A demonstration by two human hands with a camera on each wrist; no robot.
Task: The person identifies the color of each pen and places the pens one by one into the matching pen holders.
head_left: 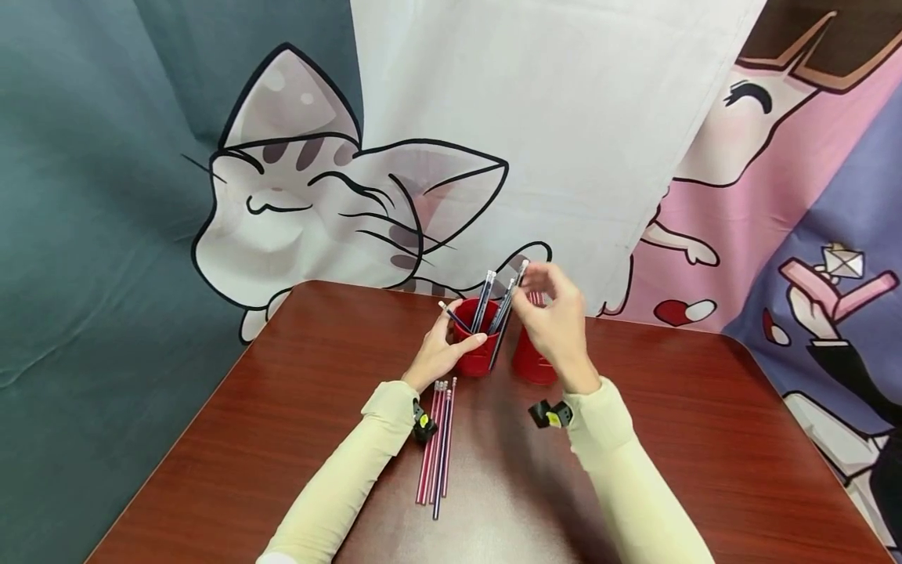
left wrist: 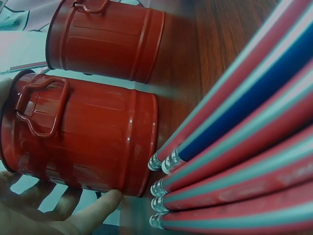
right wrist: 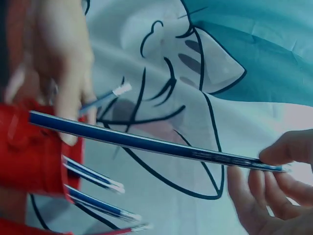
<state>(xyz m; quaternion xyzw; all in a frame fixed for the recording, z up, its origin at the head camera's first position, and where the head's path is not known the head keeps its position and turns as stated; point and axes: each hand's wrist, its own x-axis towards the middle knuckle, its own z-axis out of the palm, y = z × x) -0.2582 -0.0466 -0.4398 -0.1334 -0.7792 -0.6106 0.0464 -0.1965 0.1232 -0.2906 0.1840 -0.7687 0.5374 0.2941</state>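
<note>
My left hand [head_left: 434,354] grips the left red pail [head_left: 474,362] by its side, thumb near the rim. Several blue pencils [right wrist: 95,176] stand in that pail, eraser ends up, one leaning out to the left. Between thumb and fingers, my right hand [head_left: 557,321] pinches a blue pencil [right wrist: 146,142] near its eraser end. This pencil slants down in front of the left pail, its lower end outside the rim. Partly hidden behind the right hand is a second red pail [head_left: 534,364], with red pencils [head_left: 537,298] in it.
On the table [head_left: 317,360], several red pencils [left wrist: 234,191] and a blue pencil [left wrist: 244,103] lie side by side in front of the left pail, beside the left wrist. A printed cloth [head_left: 564,117] hangs behind the table's back edge.
</note>
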